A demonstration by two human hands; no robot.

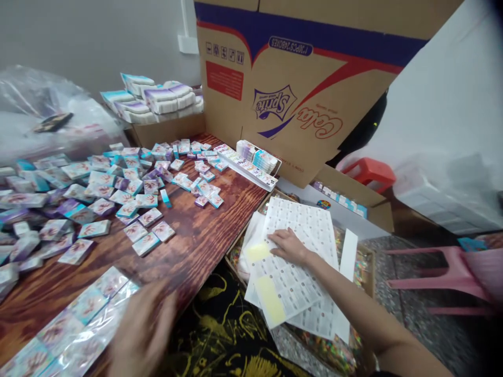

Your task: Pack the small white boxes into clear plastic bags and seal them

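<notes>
My right hand (288, 245) lies flat, fingers stretched out, on a stack of white label sheets (298, 220) resting in an open low box (369, 262) beside the table. My left hand (143, 330) is smeared by motion at the near table edge, beside a clear plastic-wrapped row of small packs (74, 319); its fingers cannot be made out. Many small teal and purple packs (98, 193) lie scattered over the wooden table (196, 235).
A large cardboard carton (298, 89) stands tilted behind the table. Stacked packs (153, 99) sit on a box at the back. A clear plastic bag (43, 110) is at far left. A red stool (369, 173) and pink stool (451, 272) stand right.
</notes>
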